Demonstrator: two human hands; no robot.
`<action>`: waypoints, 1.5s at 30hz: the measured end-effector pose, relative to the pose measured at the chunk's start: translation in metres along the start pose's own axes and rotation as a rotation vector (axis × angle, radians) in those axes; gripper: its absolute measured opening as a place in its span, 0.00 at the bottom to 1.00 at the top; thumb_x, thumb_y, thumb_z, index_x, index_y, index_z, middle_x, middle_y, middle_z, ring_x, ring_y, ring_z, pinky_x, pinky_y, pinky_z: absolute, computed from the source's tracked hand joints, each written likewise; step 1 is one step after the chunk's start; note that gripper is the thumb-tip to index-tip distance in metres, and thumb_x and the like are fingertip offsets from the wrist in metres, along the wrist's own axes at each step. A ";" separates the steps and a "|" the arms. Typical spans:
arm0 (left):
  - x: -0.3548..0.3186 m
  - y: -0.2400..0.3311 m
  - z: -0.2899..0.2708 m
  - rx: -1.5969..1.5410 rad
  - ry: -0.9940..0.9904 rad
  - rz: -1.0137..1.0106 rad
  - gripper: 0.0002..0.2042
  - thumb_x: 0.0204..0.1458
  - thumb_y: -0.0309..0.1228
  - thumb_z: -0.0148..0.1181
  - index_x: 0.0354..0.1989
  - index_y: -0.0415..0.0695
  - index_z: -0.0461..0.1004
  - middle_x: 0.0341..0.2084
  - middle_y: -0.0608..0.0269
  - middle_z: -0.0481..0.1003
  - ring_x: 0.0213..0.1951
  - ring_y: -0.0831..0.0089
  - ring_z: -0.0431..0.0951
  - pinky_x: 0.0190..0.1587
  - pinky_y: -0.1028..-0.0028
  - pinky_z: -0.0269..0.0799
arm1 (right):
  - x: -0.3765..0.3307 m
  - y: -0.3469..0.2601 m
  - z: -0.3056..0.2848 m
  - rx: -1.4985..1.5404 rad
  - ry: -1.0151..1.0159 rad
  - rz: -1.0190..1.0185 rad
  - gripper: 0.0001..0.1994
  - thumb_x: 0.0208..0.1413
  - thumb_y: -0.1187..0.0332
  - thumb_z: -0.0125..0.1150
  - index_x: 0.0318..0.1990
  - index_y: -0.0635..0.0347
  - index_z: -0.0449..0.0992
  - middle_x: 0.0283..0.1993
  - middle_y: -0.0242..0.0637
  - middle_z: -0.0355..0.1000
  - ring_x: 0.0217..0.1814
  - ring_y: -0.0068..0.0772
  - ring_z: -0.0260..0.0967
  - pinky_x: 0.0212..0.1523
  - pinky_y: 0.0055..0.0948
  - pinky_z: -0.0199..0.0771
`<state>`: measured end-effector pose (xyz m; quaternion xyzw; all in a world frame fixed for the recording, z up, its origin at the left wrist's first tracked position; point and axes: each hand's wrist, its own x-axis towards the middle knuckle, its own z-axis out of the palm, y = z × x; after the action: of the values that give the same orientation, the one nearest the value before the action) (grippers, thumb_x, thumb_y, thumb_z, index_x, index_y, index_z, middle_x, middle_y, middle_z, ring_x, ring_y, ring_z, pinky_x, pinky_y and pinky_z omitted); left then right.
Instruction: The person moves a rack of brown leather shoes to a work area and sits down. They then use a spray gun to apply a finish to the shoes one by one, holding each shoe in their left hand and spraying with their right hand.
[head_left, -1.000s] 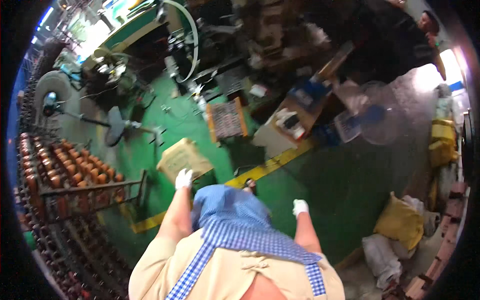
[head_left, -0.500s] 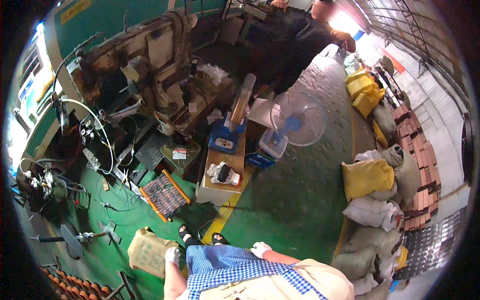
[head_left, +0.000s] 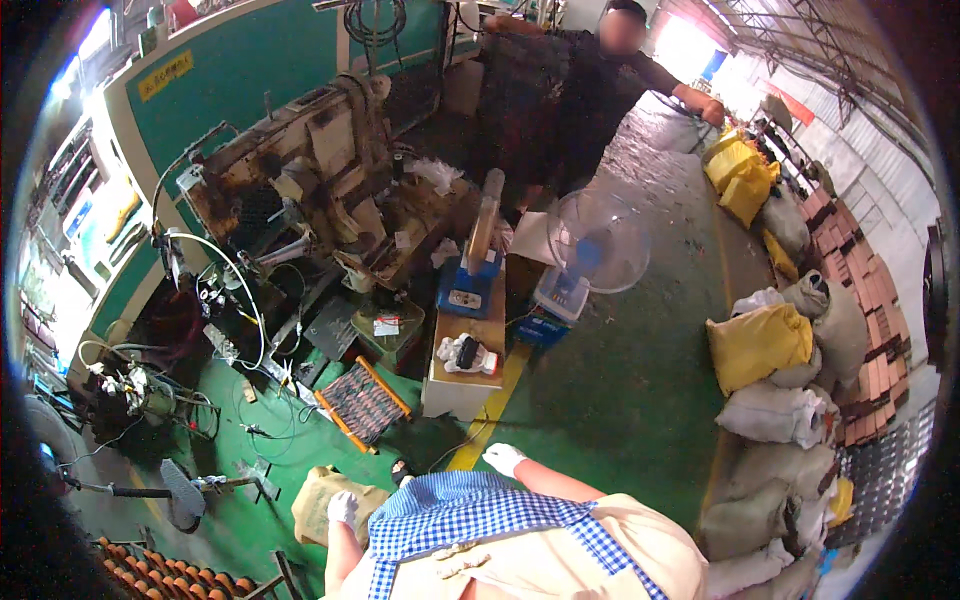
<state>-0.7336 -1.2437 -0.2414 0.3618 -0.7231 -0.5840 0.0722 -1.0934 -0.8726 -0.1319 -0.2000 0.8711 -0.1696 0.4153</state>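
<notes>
1. The left hand (head_left: 343, 508), in a white glove, hangs over the edge of a tan sack (head_left: 322, 505) that sits on the green floor (head_left: 620, 400) just left of the person's feet. The fingers look curled toward the sack's top, but whether they grip it or only touch it I cannot tell.
2. The right hand (head_left: 503, 458), also in a white glove, is held out to the right of the sack, over the yellow floor line (head_left: 490, 415). It holds nothing; its fingers look loosely open.
3. A blue checked apron (head_left: 470, 515) covers the person's front between the two arms.
4. Beyond the sack lies an orange-framed tray (head_left: 363, 403) of dark parts; past that stands a pale bench (head_left: 465, 375) carrying a bundle of white gloves (head_left: 468, 354).
5. Judged from this, the work on the sack has barely begun: it rests on the floor, not lifted, with only one hand at it.
6. Farther from the sack, a white fan (head_left: 598, 243) and another person (head_left: 590, 90) stand by the machinery.
</notes>
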 end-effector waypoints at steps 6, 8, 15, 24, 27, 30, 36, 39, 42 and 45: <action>-0.077 -0.005 0.025 1.040 -0.175 0.043 0.07 0.50 0.35 0.60 0.28 0.47 0.82 0.26 0.52 0.80 0.34 0.58 0.81 0.39 0.59 0.76 | -0.005 0.057 0.006 -0.072 -0.062 -0.016 0.24 0.64 0.47 0.53 0.52 0.56 0.82 0.59 0.47 0.77 0.62 0.53 0.73 0.62 0.46 0.72; -0.110 -0.010 0.042 0.804 -0.053 -0.179 0.09 0.52 0.33 0.58 0.27 0.43 0.81 0.22 0.47 0.78 0.26 0.54 0.79 0.31 0.57 0.74 | -0.003 0.092 0.016 -0.151 -0.111 -0.030 0.23 0.65 0.49 0.52 0.52 0.56 0.82 0.59 0.50 0.77 0.62 0.53 0.73 0.62 0.47 0.72; -0.264 -0.005 0.062 0.042 0.303 -0.657 0.04 0.56 0.31 0.57 0.32 0.47 0.75 0.20 0.64 0.72 0.23 0.70 0.74 0.26 0.68 0.68 | 0.020 0.159 0.038 -0.564 -0.318 0.057 0.25 0.68 0.49 0.50 0.45 0.65 0.82 0.41 0.54 0.81 0.42 0.54 0.80 0.43 0.50 0.77; -0.390 -0.012 -0.020 -1.085 1.413 -0.315 0.22 0.62 0.34 0.61 0.64 0.52 0.68 0.42 0.66 0.79 0.34 0.75 0.77 0.37 0.72 0.71 | -0.011 0.054 0.082 0.302 -0.274 0.178 0.17 0.66 0.55 0.60 0.52 0.59 0.76 0.32 0.35 0.74 0.24 0.30 0.69 0.22 0.32 0.68; -0.431 -0.012 -0.064 -0.982 1.579 -0.265 0.25 0.62 0.34 0.62 0.67 0.51 0.66 0.45 0.70 0.78 0.41 0.77 0.77 0.53 0.66 0.71 | -0.019 0.022 0.129 0.127 -0.254 0.170 0.17 0.66 0.55 0.59 0.50 0.59 0.76 0.29 0.36 0.71 0.21 0.32 0.68 0.19 0.35 0.67; -0.494 -0.011 -0.121 -0.964 1.659 -0.131 0.26 0.64 0.39 0.61 0.70 0.52 0.65 0.49 0.69 0.77 0.46 0.77 0.77 0.60 0.63 0.67 | -0.033 -0.007 0.197 -0.002 -0.323 0.126 0.15 0.67 0.55 0.57 0.42 0.58 0.78 0.27 0.39 0.72 0.21 0.35 0.68 0.20 0.39 0.66; -0.622 -0.023 -0.258 -0.845 1.770 0.029 0.27 0.64 0.35 0.60 0.70 0.45 0.62 0.53 0.64 0.74 0.48 0.73 0.75 0.57 0.65 0.70 | -0.108 -0.134 0.387 -0.423 -0.392 -0.550 0.24 0.62 0.48 0.55 0.42 0.62 0.84 0.42 0.51 0.80 0.43 0.51 0.78 0.42 0.46 0.76; -0.675 -0.021 -0.332 -0.257 1.781 0.105 0.20 0.56 0.26 0.59 0.58 0.41 0.69 0.52 0.59 0.72 0.53 0.67 0.72 0.62 0.65 0.65 | -0.184 -0.238 0.465 -0.514 -0.511 -0.822 0.25 0.59 0.47 0.55 0.47 0.59 0.85 0.50 0.53 0.80 0.55 0.56 0.77 0.57 0.48 0.74; -0.705 -0.015 -0.419 -0.275 1.814 0.196 0.14 0.57 0.28 0.58 0.51 0.39 0.70 0.50 0.58 0.72 0.54 0.65 0.71 0.63 0.61 0.62 | -0.259 -0.307 0.498 -0.465 -0.531 -0.939 0.27 0.61 0.47 0.54 0.54 0.59 0.82 0.57 0.51 0.78 0.61 0.52 0.74 0.63 0.44 0.72; -0.735 -0.009 -0.509 0.043 1.893 0.016 0.35 0.58 0.55 0.64 0.60 0.36 0.67 0.62 0.48 0.70 0.60 0.56 0.72 0.68 0.55 0.62 | -0.298 -0.327 0.504 -0.385 -0.469 -0.966 0.24 0.62 0.48 0.54 0.54 0.57 0.80 0.55 0.51 0.78 0.61 0.54 0.73 0.62 0.46 0.71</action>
<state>0.0733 -1.2012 0.1406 0.6817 -0.3771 -0.0339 0.6261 -0.4553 -1.0745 -0.0868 -0.6800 0.5803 -0.1296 0.4290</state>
